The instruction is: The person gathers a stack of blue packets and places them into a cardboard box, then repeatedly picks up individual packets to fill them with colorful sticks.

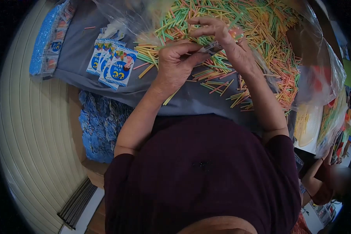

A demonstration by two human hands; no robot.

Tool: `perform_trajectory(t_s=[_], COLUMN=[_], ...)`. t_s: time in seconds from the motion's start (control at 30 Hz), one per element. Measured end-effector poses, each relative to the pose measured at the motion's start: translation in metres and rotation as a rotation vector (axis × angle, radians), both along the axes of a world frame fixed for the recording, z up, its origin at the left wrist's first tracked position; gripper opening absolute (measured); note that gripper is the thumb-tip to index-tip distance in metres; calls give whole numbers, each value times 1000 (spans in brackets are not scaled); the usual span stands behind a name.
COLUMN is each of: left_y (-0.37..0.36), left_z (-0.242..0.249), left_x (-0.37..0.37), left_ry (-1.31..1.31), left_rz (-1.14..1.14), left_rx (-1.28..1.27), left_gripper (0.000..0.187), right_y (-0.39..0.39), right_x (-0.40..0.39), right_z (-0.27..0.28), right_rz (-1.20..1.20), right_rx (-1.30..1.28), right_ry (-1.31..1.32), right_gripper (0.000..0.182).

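Observation:
My left hand [178, 64] pinches the near end of a small printed plastic packet [212, 47] between thumb and fingertips. My right hand [234, 48] is around the packet's other end; two of its fingers stretch out to the left above it. A colourful part shows behind the right knuckles, and the right thumb is hidden. Under and beyond both hands lies a big heap of thin sticks [261, 27] in green, yellow, orange and pink. To the left, several blue-and-white printed packets [121, 67] overlap on the grey cloth [144, 91].
A strip of joined blue packets [50, 43] lies at the table's left edge. Clear plastic sheeting [319, 74] surrounds the heap. Blue patterned fabric [101, 124] hangs beside a cardboard box [93, 169] at lower left. Another person [319, 179] is at the far right.

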State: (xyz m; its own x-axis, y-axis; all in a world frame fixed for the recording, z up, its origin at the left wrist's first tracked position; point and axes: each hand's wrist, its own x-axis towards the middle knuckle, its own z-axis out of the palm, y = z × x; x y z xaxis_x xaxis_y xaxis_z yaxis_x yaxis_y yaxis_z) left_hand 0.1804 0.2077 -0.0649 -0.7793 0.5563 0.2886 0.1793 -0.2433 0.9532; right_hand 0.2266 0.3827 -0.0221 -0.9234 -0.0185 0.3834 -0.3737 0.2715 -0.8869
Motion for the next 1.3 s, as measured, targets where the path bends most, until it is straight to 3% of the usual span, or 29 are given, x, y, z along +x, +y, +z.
perform_trajectory(t_s=[0.07,0.13,0.17,0.33,0.4,0.47,0.5,0.57,0.6,0.63,0.7,0.77,0.83,0.87,0.93,1.0,1.07,1.1,1.17,1.3], left_y=[2,2,3,10,9,1,-5,-12,-12,-12,-14,-18,-30,-36,-42,-44,-44,-44,-48,-62], left_z=[4,5,6,9,6,1,4,11,9,6,-3,-13,-13,-13,-17,-19,-18,-18,-18,0], left_x=[2,0,0,-5,-7,-8,-7,1,7,13,19,16,8,5,2,4,11,14,15,15], left_ry=[-154,-215,-277,-306,-306,-341,-348,-251,-260,-286,-311,40,171,298,276,247,294,286,627,912], left_rz=[-63,-74,-84,-129,-125,-110,-113,-158,-174,-144,-95,60,107,142,143,121,180,170,204,94], left_rx=[84,96,100,200,230,238,231,129,124,120,109,113,60,19,36,65,-182,-187,-230,-417], left_gripper=[17,19,20,23,23,25,25,27,27,27,28,26,24,21,19,17,18,18,23,35], right_y=[0,0,-1,-6,-1,11,0,11,4,2,-2,1,23,27,23,13,9,9,11,11], right_x=[1,0,-1,3,2,-1,13,14,18,21,21,28,38,41,53,61,63,64,63,63], right_z=[3,5,6,20,12,1,19,2,7,8,9,11,10,6,-6,-18,-21,-22,-25,-30], right_rz=[-39,-48,-45,12,-25,-85,-99,21,-73,-83,15,-42,-44,-30,-55,-91,-148,-152,-138,-147], right_rx=[71,-239,-236,-83,-105,-230,-153,319,367,366,-64,-58,168,158,756,715,720,716,734,750], right_ry=[-54,-20,-22,-57,12,229,66,141,114,106,-14,-91,-165,-161,-190,-229,-203,-216,-185,-109], right_gripper=[57,51,51,77,72,44,32,21,18,18,20,22,17,17,14,14,12,12,13,12])
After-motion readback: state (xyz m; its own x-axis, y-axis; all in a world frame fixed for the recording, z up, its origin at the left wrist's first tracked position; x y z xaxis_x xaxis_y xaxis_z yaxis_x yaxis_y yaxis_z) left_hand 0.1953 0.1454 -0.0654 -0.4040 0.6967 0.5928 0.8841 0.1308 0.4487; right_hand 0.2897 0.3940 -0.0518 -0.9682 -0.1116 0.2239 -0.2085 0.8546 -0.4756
